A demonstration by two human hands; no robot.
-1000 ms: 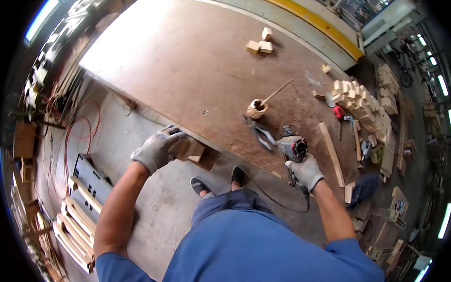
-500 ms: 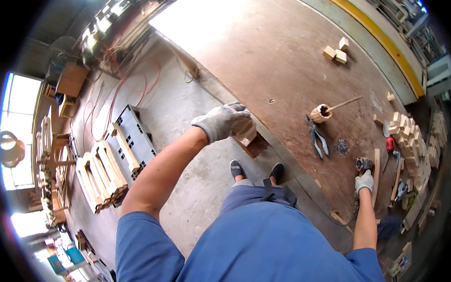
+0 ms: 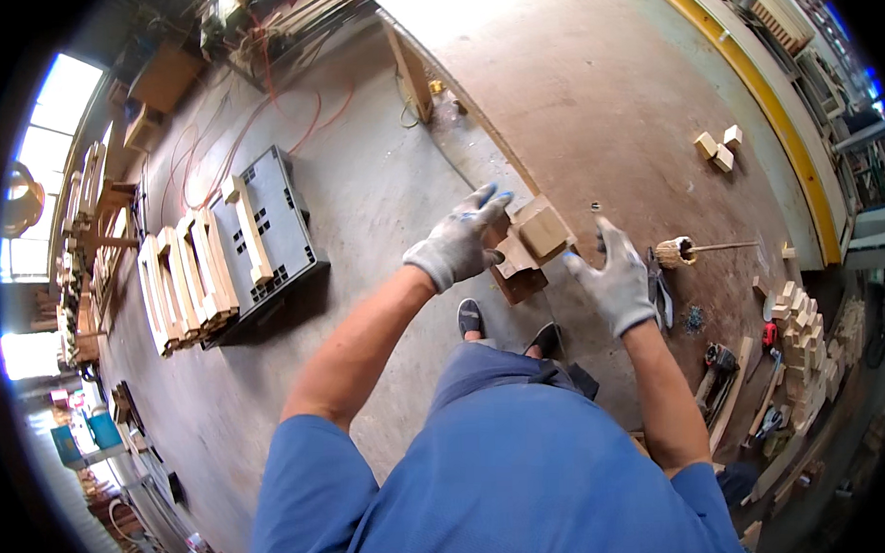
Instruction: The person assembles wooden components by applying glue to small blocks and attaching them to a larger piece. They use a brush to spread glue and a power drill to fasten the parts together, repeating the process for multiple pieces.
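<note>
My left hand (image 3: 457,245), in a grey-white glove with bluish fingertips, is open beside the left side of a pale wooden block (image 3: 541,228). Its thumb comes close to a second, smaller wooden piece (image 3: 516,255) there; whether it touches cannot be made out. These pieces sit on a brown wooden support (image 3: 521,285) at the workbench's near edge. On the block's other side, my right hand (image 3: 618,278), gloved too, holds nothing and has its fingers apart. A dark power tool (image 3: 721,357) lies on the bench to the right.
On the brown bench (image 3: 573,106) are pliers (image 3: 661,293), a bundled cylinder with a stick (image 3: 674,253), three small blocks (image 3: 719,152) and a stack of wood pieces (image 3: 803,332). At left, wooden frames (image 3: 184,281) lean by a dark plastic pallet (image 3: 276,209) on the floor.
My right hand has let go of the power tool and moved left to the wooden block. My left hand has opened from around the block. The view has shifted.
</note>
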